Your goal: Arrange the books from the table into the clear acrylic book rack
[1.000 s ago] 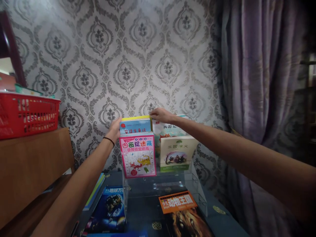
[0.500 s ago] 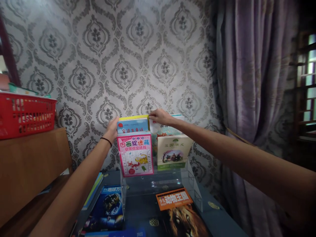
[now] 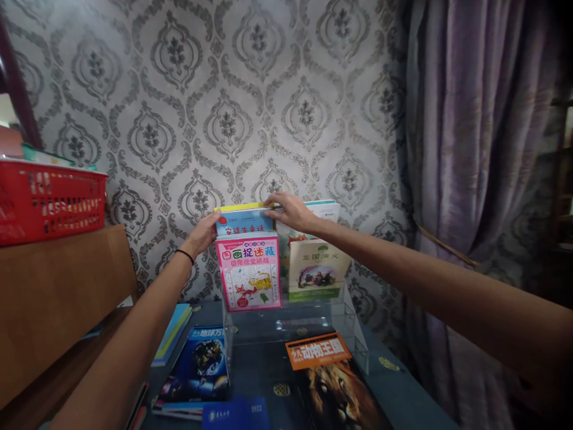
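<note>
A clear acrylic book stand [image 3: 264, 334] holds books in tiers. My left hand [image 3: 206, 233] grips the left edge of a blue storybook [image 3: 246, 222] in an upper tier. My right hand [image 3: 293, 213] has its fingers closed over that book's top right corner. Behind it shows the top edge of a yellow book [image 3: 244, 207]. Below, a pink picture book [image 3: 249, 276] stands in front. To the right is a cream and green book [image 3: 317, 272], with a white-topped book [image 3: 330, 210] behind it, partly covered by my right hand.
On the dark cloth lie a lion-covered book [image 3: 340, 394], a blue Earth-covered book [image 3: 201, 364] and a blue 2022 booklet [image 3: 237, 414]. At left, a red basket [image 3: 54, 200] sits on a wooden cabinet [image 3: 67, 298]. A purple curtain [image 3: 474, 149] hangs at right.
My right hand's fingers have shifted slightly left, from the yellow book's corner onto the blue storybook's corner. My left hand stays at the left edge. The view has shifted a little.
</note>
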Available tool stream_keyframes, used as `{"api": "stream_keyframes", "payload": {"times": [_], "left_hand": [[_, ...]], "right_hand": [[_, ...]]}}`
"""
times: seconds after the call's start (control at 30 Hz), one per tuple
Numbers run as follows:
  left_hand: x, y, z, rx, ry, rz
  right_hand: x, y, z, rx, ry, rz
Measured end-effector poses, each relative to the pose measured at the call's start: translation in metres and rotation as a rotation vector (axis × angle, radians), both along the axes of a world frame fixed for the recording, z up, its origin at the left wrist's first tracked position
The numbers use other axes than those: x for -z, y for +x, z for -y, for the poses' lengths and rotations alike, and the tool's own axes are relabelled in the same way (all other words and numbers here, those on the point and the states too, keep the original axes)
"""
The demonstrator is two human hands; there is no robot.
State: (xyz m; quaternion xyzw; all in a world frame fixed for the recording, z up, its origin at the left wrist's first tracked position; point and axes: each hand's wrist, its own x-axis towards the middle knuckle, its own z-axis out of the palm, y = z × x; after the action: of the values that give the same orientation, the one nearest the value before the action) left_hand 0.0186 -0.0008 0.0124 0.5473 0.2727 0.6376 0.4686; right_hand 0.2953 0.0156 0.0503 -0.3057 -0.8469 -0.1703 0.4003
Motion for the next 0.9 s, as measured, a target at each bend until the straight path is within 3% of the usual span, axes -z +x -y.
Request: {"api": "stream_keyframes", "payload": {"times": [0.1, 0.3, 0.53, 0.57, 0.63, 0.7, 0.77, 0.9], "left_hand": [[0.005, -0.005, 0.001, 0.014, 0.024, -0.111], [0.009, -0.005, -0.001, -0.029, -0.012, -0.075], [0.028, -0.008, 0.009, -0.025, 0.010, -0.096], [0.034, -0.009, 0.011, -0.091, 0.032, -0.123], [0.046, -0.010, 0.016, -0.355, 0.137, -0.174], [0.056, -0.010, 0.025, -0.706, 0.318, -0.268], [0.061, -0.008, 0.036, -0.941, 0.531, -0.476], [0.058, 0.004, 0.053, -0.948, 0.775, -1.057]], "right_hand": [[0.001, -0.006, -0.004, 0.036, -0.013, 0.004], [0.003, -0.008, -0.004, 0.017, -0.005, -0.054], [0.027, 0.025, 0.033, -0.021, 0.113, -0.213], [0.033, 0.032, 0.040, -0.018, 0.119, -0.214], [0.046, 0.043, 0.053, -0.009, 0.125, -0.197], [0.059, 0.049, 0.062, -0.018, 0.129, -0.158], [0.071, 0.048, 0.068, -0.049, 0.130, -0.104], [0.090, 0.028, 0.080, -0.123, 0.155, -0.016]]}}
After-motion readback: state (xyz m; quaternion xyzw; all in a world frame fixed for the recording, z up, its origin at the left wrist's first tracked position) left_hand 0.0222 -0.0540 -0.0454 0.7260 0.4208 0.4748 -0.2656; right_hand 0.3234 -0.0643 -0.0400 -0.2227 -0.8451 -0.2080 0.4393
